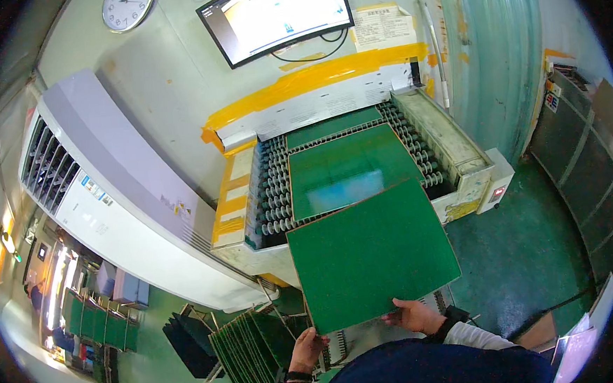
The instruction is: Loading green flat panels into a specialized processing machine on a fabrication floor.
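Note:
A large flat green board (374,257) with a thin brown edge is held in front of me, its far end overlapping the near end of a roller conveyor (273,214). My left hand (308,349) pinches its near left corner. At the near edge, right of the middle, my right hand (416,317) grips it with the thumb on top; the fingers underneath are partly hidden. On the rollers lies a second, glossy green board (350,164), with light reflected in it. Farther in, a third green board (331,129) reaches toward the machine's slot.
Below left, a rack of several upright green boards (250,353) stands beside dark panels (191,342). A tall white air conditioner (131,195) flanks the conveyor. A switch box (497,183) juts from its right side. Above hang a screen (278,14) and a clock (128,6).

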The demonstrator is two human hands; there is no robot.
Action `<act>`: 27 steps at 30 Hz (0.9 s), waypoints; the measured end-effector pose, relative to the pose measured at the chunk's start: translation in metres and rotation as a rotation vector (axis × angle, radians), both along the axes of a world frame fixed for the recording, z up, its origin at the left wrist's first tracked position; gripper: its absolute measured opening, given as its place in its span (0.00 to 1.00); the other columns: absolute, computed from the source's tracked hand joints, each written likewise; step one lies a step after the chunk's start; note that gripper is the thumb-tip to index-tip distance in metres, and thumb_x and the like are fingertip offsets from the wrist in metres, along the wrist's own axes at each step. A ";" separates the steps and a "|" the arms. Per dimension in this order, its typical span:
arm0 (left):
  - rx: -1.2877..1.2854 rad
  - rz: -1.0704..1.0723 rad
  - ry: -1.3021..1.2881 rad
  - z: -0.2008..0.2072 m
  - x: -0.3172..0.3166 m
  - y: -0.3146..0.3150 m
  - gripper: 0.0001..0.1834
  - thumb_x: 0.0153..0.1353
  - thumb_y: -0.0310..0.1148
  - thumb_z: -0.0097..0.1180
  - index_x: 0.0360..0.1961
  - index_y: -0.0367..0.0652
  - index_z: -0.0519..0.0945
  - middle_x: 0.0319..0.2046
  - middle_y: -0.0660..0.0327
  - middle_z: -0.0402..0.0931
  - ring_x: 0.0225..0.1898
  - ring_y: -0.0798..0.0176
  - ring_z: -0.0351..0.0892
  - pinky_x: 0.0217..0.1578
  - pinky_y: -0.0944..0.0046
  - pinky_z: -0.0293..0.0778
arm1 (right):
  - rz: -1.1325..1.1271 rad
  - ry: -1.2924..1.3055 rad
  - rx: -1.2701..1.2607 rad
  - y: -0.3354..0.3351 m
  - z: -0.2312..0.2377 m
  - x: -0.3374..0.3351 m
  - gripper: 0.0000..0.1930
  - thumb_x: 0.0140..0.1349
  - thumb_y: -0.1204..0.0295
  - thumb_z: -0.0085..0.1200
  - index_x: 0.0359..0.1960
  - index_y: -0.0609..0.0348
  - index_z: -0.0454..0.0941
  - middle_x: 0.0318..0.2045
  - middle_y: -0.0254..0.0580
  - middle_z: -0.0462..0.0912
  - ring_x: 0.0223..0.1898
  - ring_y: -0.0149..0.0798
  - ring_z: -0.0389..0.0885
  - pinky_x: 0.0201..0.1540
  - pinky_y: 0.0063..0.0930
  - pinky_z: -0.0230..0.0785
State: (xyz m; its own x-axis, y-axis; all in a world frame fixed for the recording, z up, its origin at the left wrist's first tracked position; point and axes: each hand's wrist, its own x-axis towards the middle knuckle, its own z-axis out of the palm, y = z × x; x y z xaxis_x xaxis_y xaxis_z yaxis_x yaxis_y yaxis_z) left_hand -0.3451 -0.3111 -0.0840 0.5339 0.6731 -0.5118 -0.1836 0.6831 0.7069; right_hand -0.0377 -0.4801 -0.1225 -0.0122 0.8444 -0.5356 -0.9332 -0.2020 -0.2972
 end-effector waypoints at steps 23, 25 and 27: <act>0.719 -0.596 0.972 -0.195 -0.084 -0.005 0.25 0.51 0.49 0.64 0.32 0.32 0.83 0.30 0.49 0.83 0.32 0.49 0.83 0.36 0.52 0.78 | -0.001 0.150 0.004 -0.001 -0.001 -0.014 0.17 0.67 0.62 0.54 0.49 0.64 0.72 0.43 0.52 0.79 0.44 0.50 0.79 0.47 0.43 0.77; 0.677 -0.664 1.005 -0.154 -0.063 -0.008 0.24 0.52 0.49 0.63 0.31 0.34 0.84 0.31 0.48 0.83 0.34 0.48 0.83 0.38 0.52 0.78 | -0.010 0.162 0.025 0.000 0.002 -0.011 0.18 0.67 0.62 0.54 0.50 0.64 0.72 0.43 0.52 0.79 0.44 0.50 0.79 0.47 0.42 0.77; 0.627 -0.712 1.046 -0.149 -0.064 -0.012 0.23 0.52 0.49 0.61 0.30 0.35 0.86 0.32 0.46 0.84 0.36 0.47 0.84 0.39 0.51 0.78 | -0.015 0.196 0.001 0.003 0.005 -0.013 0.17 0.67 0.63 0.54 0.52 0.60 0.73 0.46 0.49 0.77 0.47 0.49 0.77 0.48 0.43 0.73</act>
State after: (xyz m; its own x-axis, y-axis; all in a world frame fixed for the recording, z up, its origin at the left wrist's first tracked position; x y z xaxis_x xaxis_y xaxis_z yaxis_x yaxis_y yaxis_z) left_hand -0.4090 -0.3230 -0.2331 0.4168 0.6847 -0.5979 0.8535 -0.0684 0.5166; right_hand -0.0511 -0.4772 -0.1172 -0.1033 0.8457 -0.5235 -0.9761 -0.1873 -0.1100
